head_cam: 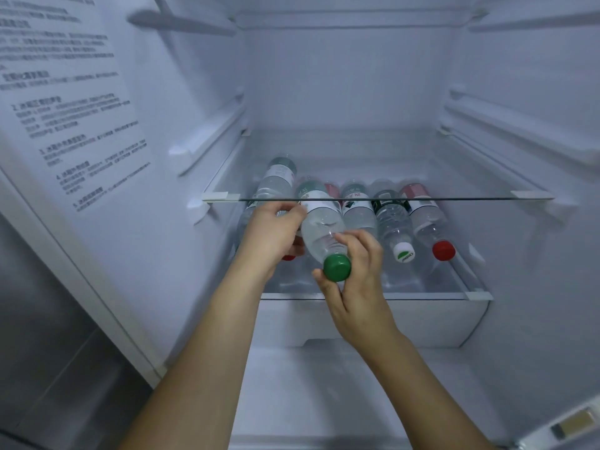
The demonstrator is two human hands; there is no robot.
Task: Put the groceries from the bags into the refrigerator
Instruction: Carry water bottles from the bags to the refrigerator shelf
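Note:
A clear water bottle with a green cap lies slanted above a row of bottles inside the open refrigerator, its cap toward me. My right hand grips its neck just behind the cap. My left hand holds the bottle's left side near the label. Several water bottles lie side by side on the lower glass shelf: one with a white cap, one with a red cap, and another at far left. A red cap peeks from under my left hand.
An upper glass shelf crosses just above the bottles. The fridge's left wall carries a printed instruction sheet. A white drawer sits below the bottle shelf. Shelf rails run along the right wall.

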